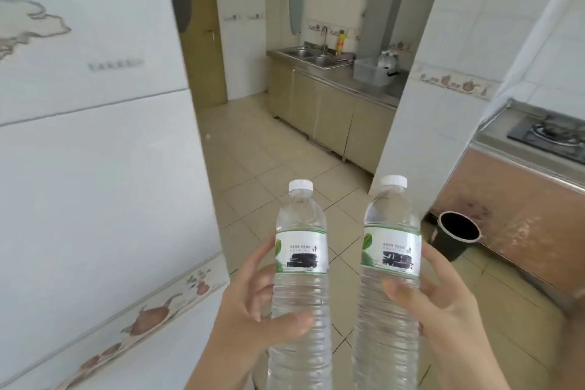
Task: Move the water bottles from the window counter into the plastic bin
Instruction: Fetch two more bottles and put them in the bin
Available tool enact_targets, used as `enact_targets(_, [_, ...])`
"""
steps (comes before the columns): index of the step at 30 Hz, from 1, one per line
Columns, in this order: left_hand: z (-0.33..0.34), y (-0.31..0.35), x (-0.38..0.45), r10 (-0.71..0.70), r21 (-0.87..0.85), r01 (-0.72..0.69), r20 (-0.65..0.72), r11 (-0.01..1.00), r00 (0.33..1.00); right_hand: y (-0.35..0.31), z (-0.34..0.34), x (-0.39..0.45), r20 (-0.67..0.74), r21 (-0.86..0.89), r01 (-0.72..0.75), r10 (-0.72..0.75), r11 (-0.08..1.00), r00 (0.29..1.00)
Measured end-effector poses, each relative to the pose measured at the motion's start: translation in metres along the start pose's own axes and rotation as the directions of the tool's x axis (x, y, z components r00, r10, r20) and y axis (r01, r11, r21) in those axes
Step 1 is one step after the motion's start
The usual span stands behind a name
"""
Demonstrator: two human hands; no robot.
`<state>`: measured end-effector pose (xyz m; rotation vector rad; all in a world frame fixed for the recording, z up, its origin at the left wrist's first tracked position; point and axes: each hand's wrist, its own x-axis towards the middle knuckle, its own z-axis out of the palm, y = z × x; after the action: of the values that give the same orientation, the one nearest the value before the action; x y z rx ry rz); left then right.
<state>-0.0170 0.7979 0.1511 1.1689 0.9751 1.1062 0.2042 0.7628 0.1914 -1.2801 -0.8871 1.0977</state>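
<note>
Hands (both) (pixel 250 304) (pixel 443 304) grip upright bottles (pixel 300 263) (pixel 391 263).

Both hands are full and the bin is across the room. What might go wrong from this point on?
1. The left hand and right hand each hold a smooth bottle low on its body, so one might slip.
2. The pail stands on the floor near the path, a possible trip.
3. The bin already seems to hold bottles, so room may be tight.
</note>
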Motion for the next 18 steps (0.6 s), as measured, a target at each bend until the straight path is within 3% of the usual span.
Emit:
enact_targets(4, [0.023,-0.002,0.060,-0.020,-0.004,0.020,0.077,1.000,0.997,-0.002,-0.019,0.032,-0.122,-0.010,0.016,-0.017,1.000,0.992])
enact_targets(10, [0.060,-0.006,0.128,-0.064,-0.026,0.068,0.154,0.997,0.986,-0.010,-0.056,0.088,-0.198,0.021,0.022,-0.018,1.000,0.980])
enact_targets(18, [0.133,-0.019,0.237,-0.053,-0.086,0.062,0.102,0.994,0.993,-0.020,-0.119,0.211,-0.175,0.022,0.006,-0.002,1.000,0.985])
